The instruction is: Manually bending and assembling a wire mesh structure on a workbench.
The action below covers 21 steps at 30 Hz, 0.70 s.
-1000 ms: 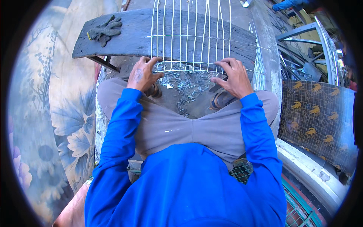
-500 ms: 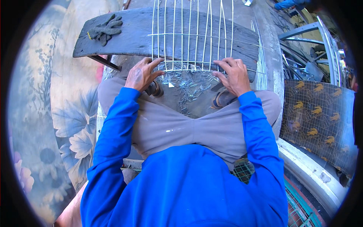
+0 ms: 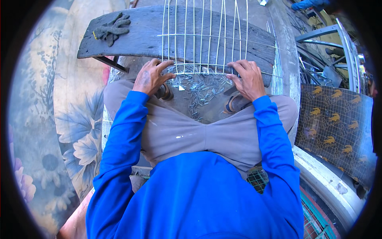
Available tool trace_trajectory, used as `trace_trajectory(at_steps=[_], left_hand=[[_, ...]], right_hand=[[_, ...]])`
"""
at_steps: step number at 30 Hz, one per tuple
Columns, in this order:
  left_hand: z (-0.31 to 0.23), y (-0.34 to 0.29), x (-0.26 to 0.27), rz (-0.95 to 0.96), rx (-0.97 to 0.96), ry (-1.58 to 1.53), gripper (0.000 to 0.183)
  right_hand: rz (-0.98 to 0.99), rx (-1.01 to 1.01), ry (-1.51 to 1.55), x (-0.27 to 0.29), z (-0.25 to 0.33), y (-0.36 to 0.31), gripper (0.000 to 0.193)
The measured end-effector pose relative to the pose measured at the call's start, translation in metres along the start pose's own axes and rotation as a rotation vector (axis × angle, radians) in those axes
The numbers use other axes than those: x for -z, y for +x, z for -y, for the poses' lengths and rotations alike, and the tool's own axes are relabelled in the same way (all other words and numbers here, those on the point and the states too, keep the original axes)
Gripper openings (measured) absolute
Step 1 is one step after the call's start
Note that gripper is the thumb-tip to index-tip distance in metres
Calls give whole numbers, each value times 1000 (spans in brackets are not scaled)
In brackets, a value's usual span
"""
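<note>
A pale wire grid (image 3: 201, 36) of long parallel rods with a few cross rods stretches away from me over a dark wooden plank. My left hand (image 3: 151, 77) grips the near left corner of this wire grid between thumb and fingers. At the near right corner my right hand (image 3: 248, 79) holds the same grid, its thumb below the bent fingers. The grid's near edge hangs just off the plank, above the floor between my feet. Its far end runs out of the picture.
The dark plank (image 3: 139, 34) stands on metal legs, with a grey work glove (image 3: 112, 30) on its left end. Cut wire bits (image 3: 199, 95) litter the floor below. Thin rods (image 3: 275, 59) lie along the right, near a metal frame (image 3: 346, 51) and a patterned sheet (image 3: 334, 123).
The scene has shifted very slightly to the right in the picture. Both hands keep their hold on the wire grid's near corners.
</note>
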<state>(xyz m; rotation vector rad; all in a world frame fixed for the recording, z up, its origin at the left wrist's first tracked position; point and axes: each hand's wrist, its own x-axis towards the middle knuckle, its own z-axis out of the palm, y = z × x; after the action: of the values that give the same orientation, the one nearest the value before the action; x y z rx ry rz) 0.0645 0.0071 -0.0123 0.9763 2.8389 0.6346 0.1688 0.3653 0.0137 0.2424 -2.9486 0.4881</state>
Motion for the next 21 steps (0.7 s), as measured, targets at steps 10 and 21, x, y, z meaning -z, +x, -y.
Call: trace_trajectory(at_steps=[10,21], left_hand=[[-55,20,-15,-191,-166,63,72],[-64,45,-65,-297,-196,148,57]], right_hand=[[-187,41,-135,-7,29,9,61],[-276,143,-255,-63,38,39,54]])
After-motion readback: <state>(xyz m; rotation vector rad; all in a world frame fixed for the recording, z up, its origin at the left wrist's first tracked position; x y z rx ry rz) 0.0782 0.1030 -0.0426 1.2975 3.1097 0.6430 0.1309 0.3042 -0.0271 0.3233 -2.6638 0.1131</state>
